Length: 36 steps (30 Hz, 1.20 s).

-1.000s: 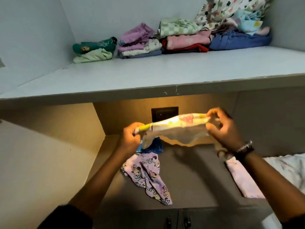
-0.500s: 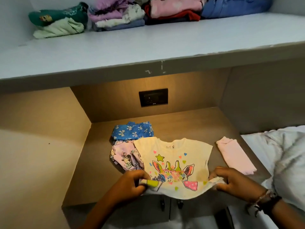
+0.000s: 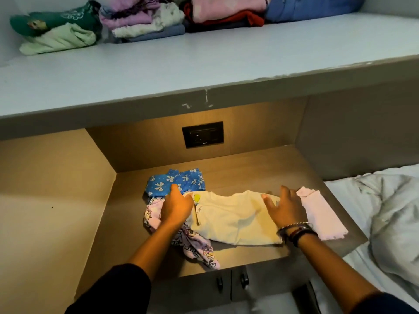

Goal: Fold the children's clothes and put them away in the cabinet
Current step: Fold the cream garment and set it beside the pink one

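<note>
A cream children's T-shirt (image 3: 233, 218) lies folded in half, plain side up, on the wooden counter (image 3: 238, 175) in the niche. My left hand (image 3: 176, 208) rests on its left edge with fingers together, flat on the cloth. My right hand (image 3: 284, 208) presses its right end with fingers spread. A blue garment with white bows (image 3: 175, 181) lies behind the left hand. Under and in front of the T-shirt's left side lies a crumpled lilac cartoon-print garment (image 3: 197, 248). A folded pale pink garment (image 3: 322, 217) lies to the right.
Stacks of folded clothes (image 3: 145, 21) line the back of the pale grey upper shelf (image 3: 204, 64). A black wall socket (image 3: 203, 134) sits in the niche's back wall. Cabinet doors with dark knobs (image 3: 231, 282) are below the counter. A white bed with a rumpled duvet (image 3: 390, 218) is on the right.
The T-shirt was held stretched in the air, then laid print side up on the counter. Now its bottom half is folded up over the print and both hands lie flat on it.
</note>
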Available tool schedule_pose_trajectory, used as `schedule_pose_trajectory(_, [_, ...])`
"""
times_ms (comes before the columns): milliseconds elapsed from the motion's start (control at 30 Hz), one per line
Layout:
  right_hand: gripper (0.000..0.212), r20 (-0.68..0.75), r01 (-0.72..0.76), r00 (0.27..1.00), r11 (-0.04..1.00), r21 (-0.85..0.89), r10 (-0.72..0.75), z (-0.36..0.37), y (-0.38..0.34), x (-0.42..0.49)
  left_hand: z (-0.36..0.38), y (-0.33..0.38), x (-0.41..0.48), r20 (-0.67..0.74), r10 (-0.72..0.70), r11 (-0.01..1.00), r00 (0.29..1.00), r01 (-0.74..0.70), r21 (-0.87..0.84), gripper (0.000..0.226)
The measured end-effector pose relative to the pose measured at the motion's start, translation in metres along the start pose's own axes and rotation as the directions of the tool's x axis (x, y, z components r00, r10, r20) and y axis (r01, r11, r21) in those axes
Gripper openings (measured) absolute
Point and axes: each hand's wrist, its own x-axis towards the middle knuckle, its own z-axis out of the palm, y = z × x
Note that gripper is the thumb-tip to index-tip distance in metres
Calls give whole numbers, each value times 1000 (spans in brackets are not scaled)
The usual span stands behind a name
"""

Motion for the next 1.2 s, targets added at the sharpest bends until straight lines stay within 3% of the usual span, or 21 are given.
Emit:
schedule_pose_trajectory(67, [55,-22,153,988,988,-39,-154,11,4,-26,9,-12,-12,-79,256,957,963,-241,162,50])
schedule_pose_trajectory(100, [52,-7,244,970,969,-49,-244,18,6,-37,13,-17,-18,-63,448,876,892,-423,231,52])
schedule_pose_trajectory(167, [55,94,387,921,912,-134,-377,31,6,-54,19,-24,-25,219,717,569,661,-738,363,57])
schedule_pose_trajectory(200, [61,179,429,899,886,-179,-399,38,6,-61,21,-28,-25,400,723,423,563,-819,388,60])
schedule_pose_trajectory(233, [70,277,447,880,869,-210,-386,44,7,-65,21,-32,-24,543,658,346,522,-850,398,64])
schedule_pose_trajectory(300, [87,427,451,847,852,-264,-316,52,15,-68,15,-41,-16,659,503,379,559,-828,413,72])
schedule_pose_trajectory(400, [96,472,490,824,812,-318,-313,47,30,-57,8,-60,-9,694,432,437,576,-807,398,77])
schedule_pose_trajectory(533, [70,502,617,753,721,-315,-425,26,50,-39,17,-72,-23,706,438,326,557,-830,453,63])
schedule_pose_trajectory(633, [44,380,724,689,603,-334,-617,7,54,-39,30,-65,-37,629,533,256,566,-816,518,41])
schedule_pose_trajectory(733, [36,311,736,675,579,-351,-669,0,60,-42,33,-45,-40,577,540,307,613,-782,543,30])
schedule_pose_trajectory(800, [20,259,668,744,695,-266,-616,-11,56,-37,19,-32,-36,578,476,469,663,-747,471,29])
schedule_pose_trajectory(867, [12,74,580,814,801,-148,-576,-27,45,-22,-5,-23,-27,484,513,694,709,-674,252,23])
schedule_pose_trajectory(900, [9,-1,564,824,819,-109,-567,-36,35,-12,-20,-17,-23,421,535,757,732,-637,144,19])
schedule_pose_trajectory(967, [11,-13,558,829,828,-52,-560,-56,9,12,-47,1,-9,312,573,787,758,-615,46,22])
schedule_pose_trajectory(1067, [15,130,564,814,824,60,-566,-83,-30,54,-73,35,20,216,638,750,739,-660,44,27])
schedule_pose_trajectory(1133, [17,274,533,807,845,45,-523,-95,-50,81,-81,50,36,237,633,743,737,-664,83,29])
schedule_pose_trajectory(1200, [18,283,513,822,858,8,-494,-101,-67,101,-84,57,46,283,613,741,737,-661,116,31])
